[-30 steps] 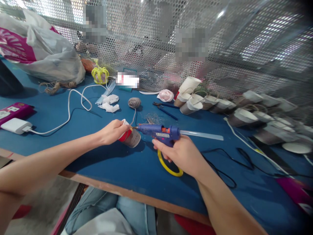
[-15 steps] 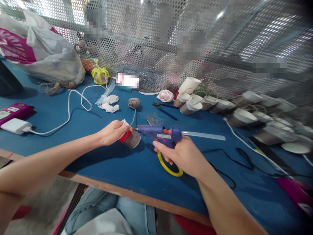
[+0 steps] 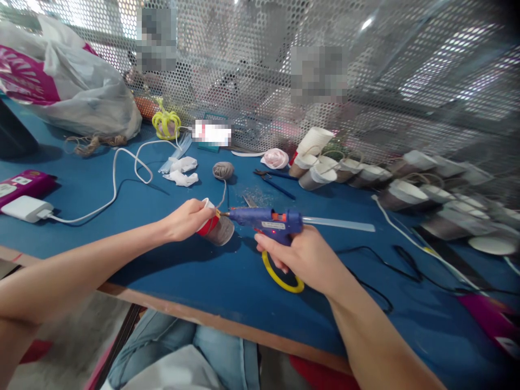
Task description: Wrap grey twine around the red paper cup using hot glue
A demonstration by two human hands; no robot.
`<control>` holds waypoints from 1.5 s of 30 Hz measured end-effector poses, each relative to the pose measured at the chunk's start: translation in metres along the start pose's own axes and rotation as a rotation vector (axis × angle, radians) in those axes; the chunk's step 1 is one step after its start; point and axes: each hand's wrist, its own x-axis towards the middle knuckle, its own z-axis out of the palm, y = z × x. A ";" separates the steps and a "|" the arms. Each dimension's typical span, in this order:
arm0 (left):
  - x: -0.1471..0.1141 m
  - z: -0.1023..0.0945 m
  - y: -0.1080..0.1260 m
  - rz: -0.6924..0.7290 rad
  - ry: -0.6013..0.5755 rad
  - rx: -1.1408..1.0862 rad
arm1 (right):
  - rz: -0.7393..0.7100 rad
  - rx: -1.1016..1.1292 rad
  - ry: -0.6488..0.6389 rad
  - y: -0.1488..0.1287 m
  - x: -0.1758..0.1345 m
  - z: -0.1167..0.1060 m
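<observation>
My left hand (image 3: 189, 219) is closed around the rim end of a paper cup (image 3: 219, 232), which lies tilted above the blue table. The cup has a red band near its rim and grey yarn wrapped round its lower part. A strand of yarn runs from it to a small grey yarn ball (image 3: 223, 170). In my right hand (image 3: 298, 252) is a blue hot glue gun (image 3: 264, 218), its red light lit and a clear glue stick (image 3: 341, 223) out of its back. The nozzle tip meets the cup's side by the yarn. Yellow-handled scissors (image 3: 280, 276) lie partly under my right hand.
Blue-handled pliers (image 3: 276, 184), a pink ribbon roll (image 3: 275, 158) and crumpled white scraps (image 3: 182, 171) lie farther back. Several yarn-wrapped cups (image 3: 319, 173) stand at right. A black cord (image 3: 377, 254) trails near my right forearm. A plastic bag (image 3: 81, 81) sits at left, before a perforated metal screen (image 3: 252, 70).
Almost nothing differs. Both hands keep the cup and the glue gun in place, with the nozzle still at the cup's side.
</observation>
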 end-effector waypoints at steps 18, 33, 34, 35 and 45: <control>-0.001 0.000 0.001 -0.003 -0.010 -0.022 | -0.007 -0.030 0.023 -0.003 -0.002 0.001; 0.000 0.001 0.004 -0.008 -0.007 -0.051 | -0.039 -0.277 0.104 -0.006 -0.005 0.003; 0.000 0.000 0.004 -0.002 -0.006 -0.042 | -0.039 -0.258 0.103 -0.005 -0.004 0.003; 0.000 0.000 0.004 0.002 -0.006 -0.032 | -0.039 -0.238 0.099 -0.005 -0.003 0.003; 0.000 0.000 0.004 -0.024 0.002 -0.044 | -0.036 -0.240 0.089 -0.005 -0.007 0.004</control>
